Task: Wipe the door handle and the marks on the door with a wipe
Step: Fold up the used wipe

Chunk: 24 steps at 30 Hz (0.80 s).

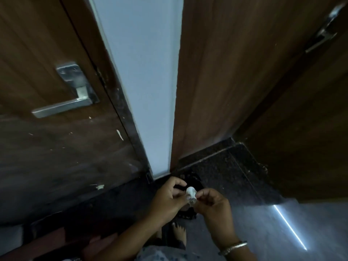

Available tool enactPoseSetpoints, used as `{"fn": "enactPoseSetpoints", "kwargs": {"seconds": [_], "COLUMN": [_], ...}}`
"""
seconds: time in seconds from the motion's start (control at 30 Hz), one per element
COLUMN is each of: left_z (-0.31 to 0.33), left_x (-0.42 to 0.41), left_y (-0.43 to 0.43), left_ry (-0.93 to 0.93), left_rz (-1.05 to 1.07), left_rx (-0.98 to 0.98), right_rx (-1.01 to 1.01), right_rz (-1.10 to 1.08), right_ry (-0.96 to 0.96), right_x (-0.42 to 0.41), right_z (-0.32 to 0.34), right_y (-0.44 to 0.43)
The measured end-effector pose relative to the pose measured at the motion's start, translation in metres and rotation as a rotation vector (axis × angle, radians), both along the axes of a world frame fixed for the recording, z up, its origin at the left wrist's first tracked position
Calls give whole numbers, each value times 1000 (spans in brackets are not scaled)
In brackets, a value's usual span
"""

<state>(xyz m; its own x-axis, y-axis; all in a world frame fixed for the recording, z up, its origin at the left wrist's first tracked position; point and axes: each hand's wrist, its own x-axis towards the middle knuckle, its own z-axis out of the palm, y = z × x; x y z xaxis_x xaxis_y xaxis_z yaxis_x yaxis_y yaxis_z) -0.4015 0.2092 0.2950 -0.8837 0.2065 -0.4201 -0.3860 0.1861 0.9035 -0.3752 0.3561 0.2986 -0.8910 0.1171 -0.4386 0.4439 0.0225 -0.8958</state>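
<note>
A brown wooden door (pixel 47 147) fills the left side, with a silver lever handle (pixel 62 108) on a metal plate. Pale chips and marks (pixel 120 134) dot the door below the handle. Low in the middle, my left hand (pixel 167 200) and my right hand (pixel 212 204) meet around a small bunched white wipe (pixel 191 194). Both hands pinch it with their fingertips, well below and to the right of the handle.
A pale wall strip (pixel 150 91) separates the left door from a second brown door (pixel 235 81) on the right, which carries its own metal handle (pixel 323 34). Dark speckled stone threshold (pixel 216 166) and grey floor lie below. My bare feet (pixel 178 232) show under the hands.
</note>
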Motion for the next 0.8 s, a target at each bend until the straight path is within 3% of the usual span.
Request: {"fn": "enactPoseSetpoints", "kwargs": {"seconds": [0.37,0.5,0.8], "left_z": [-68,-79,-83], "left_x": [-9,-14,-17], "left_y": [27,25,29], "left_ry": [-290,-342,-346], "left_rz": [-167,-173,-247], "left_rx": [-122,-124,-115], "right_rx": [635,634,598], "right_rz": [129,187,349], "right_ry": [-24,-154,-216], "right_x": [-30,-41,-27], "right_z": [-77,-95,-109], "right_y": [17,19,28]}}
